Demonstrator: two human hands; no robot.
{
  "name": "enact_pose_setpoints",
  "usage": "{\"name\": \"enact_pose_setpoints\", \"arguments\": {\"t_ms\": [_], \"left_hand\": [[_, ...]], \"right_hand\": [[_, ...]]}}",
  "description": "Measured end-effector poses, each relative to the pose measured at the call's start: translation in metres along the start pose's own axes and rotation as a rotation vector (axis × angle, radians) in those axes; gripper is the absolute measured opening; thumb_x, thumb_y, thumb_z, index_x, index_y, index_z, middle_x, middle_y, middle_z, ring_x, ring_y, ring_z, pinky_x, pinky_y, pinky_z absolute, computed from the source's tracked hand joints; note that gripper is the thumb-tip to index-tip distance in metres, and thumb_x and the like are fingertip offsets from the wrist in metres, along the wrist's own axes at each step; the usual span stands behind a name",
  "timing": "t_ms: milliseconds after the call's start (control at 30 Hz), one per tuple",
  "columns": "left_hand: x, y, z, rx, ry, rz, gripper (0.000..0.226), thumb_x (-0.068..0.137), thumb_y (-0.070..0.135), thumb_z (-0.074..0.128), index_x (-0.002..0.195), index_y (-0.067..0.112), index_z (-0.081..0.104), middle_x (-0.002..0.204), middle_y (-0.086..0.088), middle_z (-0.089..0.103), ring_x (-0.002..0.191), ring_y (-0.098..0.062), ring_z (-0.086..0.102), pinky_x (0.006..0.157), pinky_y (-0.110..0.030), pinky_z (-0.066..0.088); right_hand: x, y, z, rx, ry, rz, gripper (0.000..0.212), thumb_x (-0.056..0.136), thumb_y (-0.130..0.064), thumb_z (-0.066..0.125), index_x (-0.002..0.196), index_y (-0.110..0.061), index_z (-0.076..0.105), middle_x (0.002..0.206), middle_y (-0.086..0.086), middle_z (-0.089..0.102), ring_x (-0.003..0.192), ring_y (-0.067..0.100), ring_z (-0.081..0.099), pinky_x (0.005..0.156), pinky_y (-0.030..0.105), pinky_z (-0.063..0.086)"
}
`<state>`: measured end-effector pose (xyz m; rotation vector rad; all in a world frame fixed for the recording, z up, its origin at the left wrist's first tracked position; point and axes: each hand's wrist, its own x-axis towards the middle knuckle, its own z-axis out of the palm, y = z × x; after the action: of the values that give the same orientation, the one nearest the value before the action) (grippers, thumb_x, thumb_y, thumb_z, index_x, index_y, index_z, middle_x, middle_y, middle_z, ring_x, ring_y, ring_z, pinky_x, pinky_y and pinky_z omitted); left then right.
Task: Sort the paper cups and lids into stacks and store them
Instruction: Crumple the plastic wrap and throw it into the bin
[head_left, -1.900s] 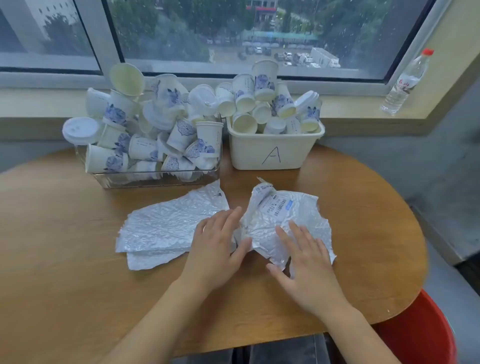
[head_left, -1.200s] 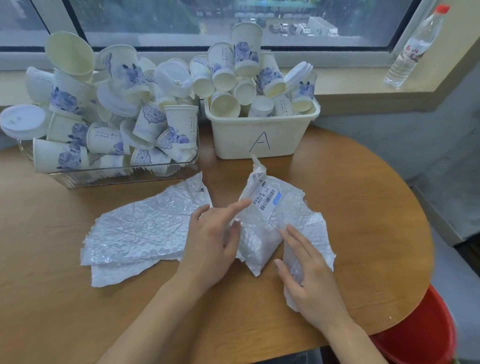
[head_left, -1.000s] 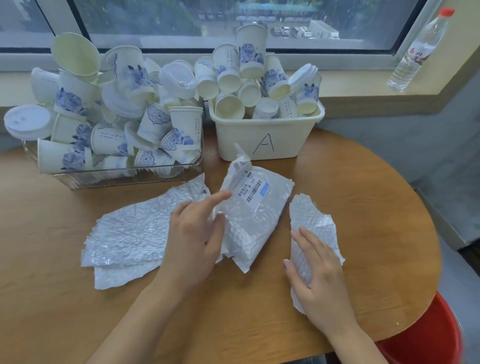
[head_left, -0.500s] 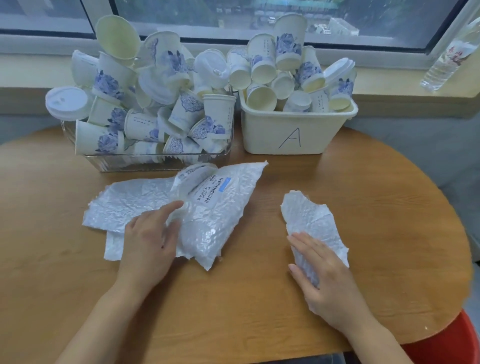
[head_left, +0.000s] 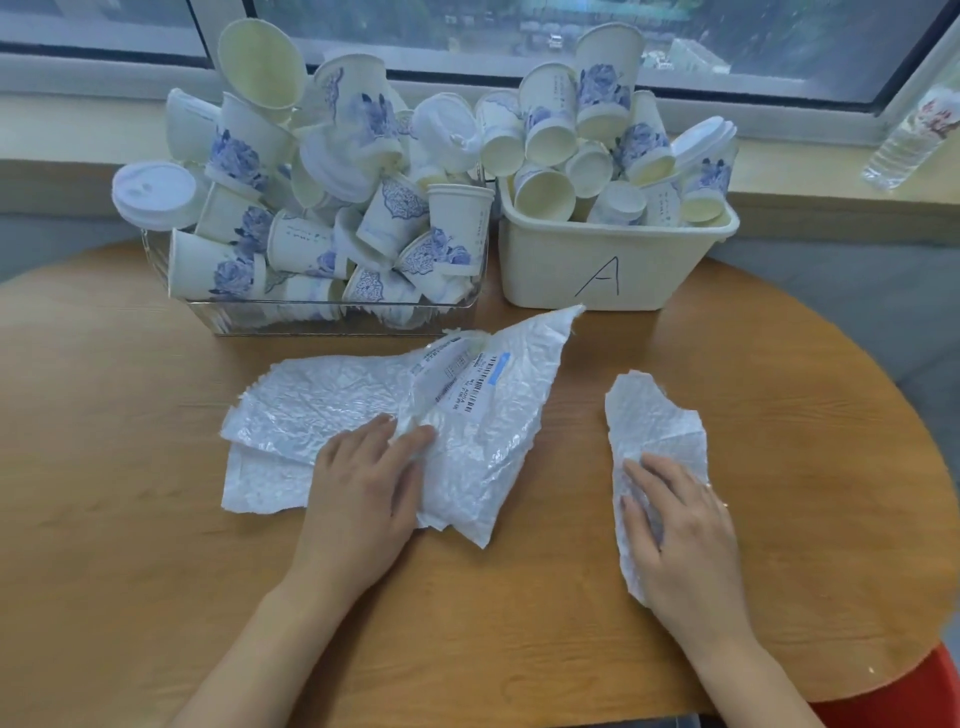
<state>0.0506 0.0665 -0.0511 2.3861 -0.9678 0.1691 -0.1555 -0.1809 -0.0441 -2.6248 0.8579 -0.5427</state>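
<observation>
White paper cups with blue flower prints and white lids are heaped in a clear tray (head_left: 332, 318) at the back left and in a cream bin marked "A" (head_left: 608, 275) beside it. A lid (head_left: 153, 193) juts from the tray's left side. On the table lies a bubble-wrap bag with a barcode label (head_left: 488, 410), overlapping flat bubble-wrap sheets (head_left: 311, 405). My left hand (head_left: 363, 488) rests on the bag's left edge, fingers straight. My right hand (head_left: 680, 525) lies flat on a separate torn bubble-wrap piece (head_left: 649, 415).
The round wooden table (head_left: 130, 545) ends close on the right, where a red stool (head_left: 904, 696) shows below its rim. A water bottle (head_left: 909, 140) stands on the window sill at the far right. Bare wood lies front and left.
My left hand carried the labelled bag leftward onto the flat sheets and laid it down. My right hand stayed pressing the torn piece, which now lies apart from the bag.
</observation>
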Motion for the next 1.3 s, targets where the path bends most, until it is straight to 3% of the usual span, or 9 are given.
{"name": "enact_pose_setpoints", "arguments": {"t_ms": [167,333,500,633,800,933,1100,1233,1300], "left_hand": [[-0.002,0.011,-0.008,-0.058,-0.046,0.03,0.052,0.102,0.053,0.046,0.148,0.031,0.056,0.13,0.009,0.067,0.131,-0.014,0.056,0.11,-0.043,0.038],[-0.006,0.013,-0.017,-0.229,-0.033,-0.007,0.079,0.095,0.068,0.051,0.164,0.035,0.029,0.087,0.025,0.053,0.096,0.003,0.053,0.107,-0.021,0.031],[-0.007,0.012,-0.016,-0.222,-0.058,0.036,0.077,0.093,0.067,0.058,0.16,0.034,0.037,0.117,0.029,0.056,0.12,0.0,0.052,0.112,-0.032,0.035],[-0.009,0.022,-0.014,-0.266,-0.059,0.049,0.066,0.092,0.065,0.061,0.151,0.037,0.048,0.13,0.023,0.061,0.128,0.009,0.048,0.111,-0.031,0.036],[-0.007,0.043,-0.022,-0.571,-0.118,-0.133,0.041,0.098,0.068,0.05,0.129,0.046,0.065,0.095,0.02,0.069,0.086,-0.008,0.064,0.081,-0.025,0.05],[0.003,0.056,-0.023,-0.664,-0.122,-0.221,0.026,0.096,0.05,0.069,0.121,0.046,0.066,0.061,0.009,0.049,0.056,-0.005,0.042,0.059,-0.019,0.041],[0.008,0.065,-0.013,-0.646,-0.103,-0.232,0.037,0.089,0.034,0.081,0.117,0.047,0.061,0.06,0.018,0.045,0.058,-0.005,0.041,0.058,-0.016,0.04],[0.007,0.068,-0.008,-0.771,-0.112,-0.264,0.042,0.087,0.027,0.084,0.118,0.047,0.063,0.067,0.017,0.051,0.062,-0.007,0.045,0.063,-0.018,0.045],[0.008,0.069,-0.008,-0.949,-0.146,-0.303,0.046,0.084,0.029,0.087,0.122,0.043,0.065,0.085,-0.002,0.067,0.076,-0.034,0.061,0.076,-0.046,0.06]], "right_hand": [[0.005,-0.009,-0.002,0.048,0.092,-0.022,0.022,0.095,-0.012,0.074,0.113,-0.024,0.077,0.102,-0.015,0.068,0.095,0.007,0.058,0.084,0.033,0.051],[0.002,-0.028,-0.007,0.346,0.232,0.125,0.028,0.096,-0.007,0.074,0.107,-0.033,0.074,0.098,-0.018,0.072,0.089,0.007,0.064,0.077,0.017,0.048],[-0.001,-0.078,-0.046,0.649,0.524,0.055,0.017,0.1,-0.011,0.068,0.114,-0.019,0.073,0.103,-0.001,0.072,0.086,0.017,0.065,0.075,0.025,0.052],[0.005,-0.102,-0.045,0.633,0.394,-0.144,0.016,0.098,-0.01,0.071,0.113,-0.014,0.075,0.103,-0.004,0.073,0.089,0.015,0.066,0.079,0.028,0.052],[0.009,-0.106,-0.005,0.496,0.102,-0.2,0.018,0.099,-0.018,0.072,0.115,-0.024,0.076,0.103,-0.02,0.07,0.101,0.004,0.066,0.087,0.032,0.056],[0.006,-0.102,0.006,0.514,-0.004,-0.193,0.021,0.1,-0.017,0.069,0.117,-0.029,0.075,0.107,-0.025,0.071,0.107,0.0,0.065,0.091,0.036,0.056],[0.009,-0.087,0.0,0.244,0.208,0.046,0.062,0.084,-0.035,0.086,0.139,-0.026,0.059,0.143,-0.005,0.055,0.135,0.019,0.049,0.112,0.051,0.042],[0.017,-0.072,-0.006,0.145,-0.083,0.293,0.102,0.082,-0.078,0.063,0.162,-0.03,0.023,0.163,-0.007,0.039,0.155,0.016,0.026,0.125,0.045,0.022],[0.017,-0.073,-0.009,0.323,-0.128,0.306,0.089,0.085,-0.072,0.067,0.158,-0.041,0.027,0.151,-0.019,0.051,0.145,0.007,0.04,0.12,0.039,0.034]]}}
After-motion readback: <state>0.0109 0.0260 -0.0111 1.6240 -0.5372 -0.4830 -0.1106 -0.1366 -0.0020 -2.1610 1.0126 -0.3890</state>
